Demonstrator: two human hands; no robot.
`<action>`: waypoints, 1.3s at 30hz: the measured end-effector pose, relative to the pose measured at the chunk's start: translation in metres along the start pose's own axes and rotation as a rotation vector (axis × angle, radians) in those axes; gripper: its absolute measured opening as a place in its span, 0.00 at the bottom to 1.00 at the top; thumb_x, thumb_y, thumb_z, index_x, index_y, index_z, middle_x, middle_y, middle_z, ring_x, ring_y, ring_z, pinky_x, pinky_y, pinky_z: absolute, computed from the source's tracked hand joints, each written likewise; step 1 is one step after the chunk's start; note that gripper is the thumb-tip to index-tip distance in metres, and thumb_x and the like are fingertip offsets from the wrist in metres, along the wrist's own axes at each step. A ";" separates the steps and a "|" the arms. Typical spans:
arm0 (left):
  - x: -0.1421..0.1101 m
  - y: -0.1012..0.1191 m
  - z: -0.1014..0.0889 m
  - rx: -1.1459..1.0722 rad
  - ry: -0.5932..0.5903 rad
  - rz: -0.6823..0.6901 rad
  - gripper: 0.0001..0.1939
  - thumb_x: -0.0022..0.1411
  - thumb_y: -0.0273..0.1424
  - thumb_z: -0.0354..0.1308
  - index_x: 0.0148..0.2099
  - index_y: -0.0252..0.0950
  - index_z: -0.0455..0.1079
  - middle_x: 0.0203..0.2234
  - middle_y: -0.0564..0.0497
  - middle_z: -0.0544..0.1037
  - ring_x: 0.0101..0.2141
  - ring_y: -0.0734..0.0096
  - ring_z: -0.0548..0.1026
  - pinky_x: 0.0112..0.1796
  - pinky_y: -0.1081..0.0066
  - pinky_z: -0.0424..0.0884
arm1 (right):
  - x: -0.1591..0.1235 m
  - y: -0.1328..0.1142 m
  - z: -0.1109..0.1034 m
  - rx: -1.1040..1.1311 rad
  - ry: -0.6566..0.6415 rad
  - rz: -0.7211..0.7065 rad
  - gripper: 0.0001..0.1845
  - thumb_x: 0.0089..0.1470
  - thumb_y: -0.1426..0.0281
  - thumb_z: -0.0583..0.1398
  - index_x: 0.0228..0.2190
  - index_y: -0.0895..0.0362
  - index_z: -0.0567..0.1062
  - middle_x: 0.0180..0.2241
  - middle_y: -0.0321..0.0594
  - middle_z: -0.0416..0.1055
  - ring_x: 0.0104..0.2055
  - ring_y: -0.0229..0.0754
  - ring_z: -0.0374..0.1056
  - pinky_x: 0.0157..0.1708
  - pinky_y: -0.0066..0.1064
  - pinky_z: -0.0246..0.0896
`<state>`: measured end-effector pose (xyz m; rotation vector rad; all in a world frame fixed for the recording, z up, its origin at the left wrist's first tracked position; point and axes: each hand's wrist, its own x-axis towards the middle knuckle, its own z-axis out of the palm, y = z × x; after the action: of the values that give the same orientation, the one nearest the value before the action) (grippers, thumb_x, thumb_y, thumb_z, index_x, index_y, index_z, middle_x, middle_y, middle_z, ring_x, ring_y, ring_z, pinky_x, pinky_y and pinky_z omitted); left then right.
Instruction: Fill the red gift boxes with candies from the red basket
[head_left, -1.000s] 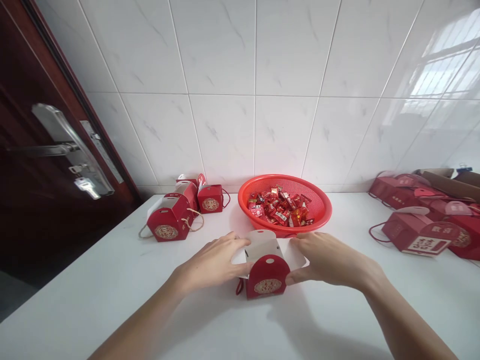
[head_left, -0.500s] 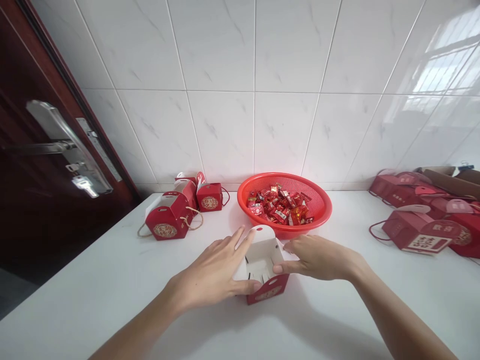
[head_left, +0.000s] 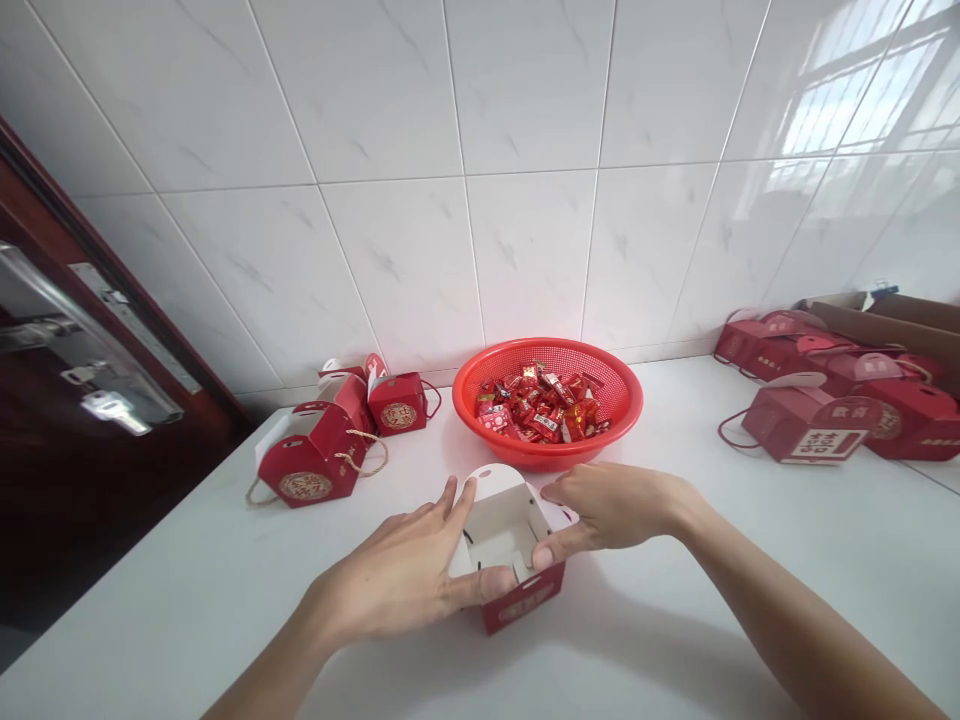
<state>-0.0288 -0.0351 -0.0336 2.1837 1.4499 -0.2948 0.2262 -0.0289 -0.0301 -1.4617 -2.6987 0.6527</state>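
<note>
one small red paper box [head_left: 501, 540], open at the top, stands upright on a white table [head_left: 180, 620] at lower centre of the frame, between a person's left hand [head_left: 409, 570] and right hand [head_left: 619, 508]. its front, bearing a medallion [head_left: 526, 602], faces the bottom of the frame, turned slightly to lower right; its rounded back flap [head_left: 496, 481] points up toward a red basket [head_left: 547, 457] of wrapped sweets [head_left: 540, 408]. the front-to-back line leans a little left; which side is longer is hard to judge. hands cover the side walls and part of the front rim, and the medallion is blurred. the door [head_left: 82, 480] at left, a brown carton [head_left: 885, 325] at upper right and both forearms [head_left: 289, 650] are cut off by the frame. the left hand lies palm down, thumb and forefinger spread wide apart, thumb across the front rim, forefinger by the upper left corner. the right hand reaches in with wrist bent, thumb at the front right corner, fingers over the right flap; whether it pinches the card cannot be told.
</note>
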 end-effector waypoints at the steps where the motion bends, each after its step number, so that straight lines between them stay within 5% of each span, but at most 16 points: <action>1: 0.000 0.001 0.000 -0.008 0.009 -0.004 0.60 0.56 0.68 0.49 0.76 0.38 0.33 0.72 0.39 0.41 0.69 0.33 0.51 0.60 0.43 0.61 | 0.000 0.000 -0.001 0.013 -0.066 0.006 0.37 0.51 0.32 0.55 0.21 0.55 0.67 0.21 0.37 0.66 0.22 0.40 0.62 0.20 0.30 0.52; 3: 0.000 0.001 0.000 -0.015 0.017 -0.006 0.60 0.56 0.68 0.50 0.76 0.39 0.34 0.72 0.39 0.42 0.69 0.33 0.52 0.60 0.44 0.62 | 0.000 -0.001 -0.003 0.036 -0.156 0.022 0.37 0.52 0.32 0.54 0.24 0.55 0.67 0.24 0.38 0.68 0.25 0.43 0.65 0.22 0.31 0.53; 9: -0.001 0.005 0.001 -0.022 0.030 -0.008 0.62 0.53 0.68 0.52 0.76 0.39 0.34 0.72 0.37 0.43 0.68 0.30 0.55 0.57 0.44 0.65 | 0.001 0.000 -0.004 0.026 -0.162 0.048 0.39 0.51 0.32 0.54 0.31 0.57 0.74 0.29 0.43 0.73 0.30 0.49 0.70 0.26 0.34 0.59; 16: -0.001 0.011 0.001 -0.039 0.038 -0.068 0.61 0.54 0.71 0.46 0.76 0.40 0.32 0.73 0.38 0.42 0.67 0.26 0.57 0.56 0.41 0.64 | -0.010 0.000 -0.009 0.099 0.032 -0.074 0.39 0.56 0.38 0.56 0.54 0.55 0.74 0.50 0.50 0.75 0.49 0.56 0.72 0.44 0.40 0.66; 22: 0.002 0.012 0.004 -0.022 0.077 -0.062 0.58 0.56 0.70 0.42 0.77 0.44 0.32 0.73 0.38 0.43 0.65 0.27 0.61 0.56 0.43 0.63 | -0.027 -0.017 -0.010 -0.043 0.124 -0.015 0.27 0.57 0.48 0.63 0.48 0.55 0.76 0.47 0.48 0.75 0.47 0.54 0.72 0.44 0.40 0.67; 28: 0.001 0.021 0.006 -0.033 0.103 -0.080 0.58 0.58 0.70 0.40 0.77 0.40 0.33 0.73 0.33 0.46 0.64 0.26 0.62 0.55 0.44 0.64 | -0.025 -0.028 -0.002 -0.231 0.223 -0.149 0.02 0.61 0.71 0.63 0.36 0.57 0.77 0.45 0.47 0.76 0.49 0.52 0.72 0.43 0.40 0.69; 33: 0.000 0.025 0.005 -0.029 0.079 -0.112 0.57 0.58 0.70 0.38 0.77 0.42 0.30 0.74 0.35 0.43 0.66 0.28 0.60 0.57 0.45 0.62 | -0.019 -0.027 0.005 -0.414 0.279 -0.355 0.11 0.58 0.83 0.58 0.30 0.59 0.77 0.56 0.51 0.71 0.66 0.54 0.61 0.63 0.44 0.59; 37: 0.002 0.024 0.008 -0.040 0.093 -0.104 0.61 0.54 0.70 0.44 0.77 0.41 0.31 0.74 0.35 0.42 0.67 0.26 0.57 0.57 0.44 0.62 | -0.025 -0.028 0.009 -0.368 0.126 -0.225 0.07 0.60 0.72 0.63 0.40 0.58 0.81 0.54 0.54 0.71 0.66 0.60 0.60 0.61 0.50 0.61; 39: 0.002 0.024 0.009 -0.042 0.074 -0.114 0.64 0.51 0.70 0.50 0.77 0.42 0.31 0.74 0.37 0.40 0.67 0.25 0.55 0.57 0.43 0.62 | -0.028 -0.029 0.009 -0.326 0.017 -0.103 0.17 0.56 0.66 0.68 0.47 0.55 0.81 0.57 0.58 0.68 0.66 0.67 0.58 0.58 0.54 0.63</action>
<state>-0.0053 -0.0452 -0.0352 2.1033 1.6098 -0.2222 0.2175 -0.0684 -0.0224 -1.3588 -2.9494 0.2001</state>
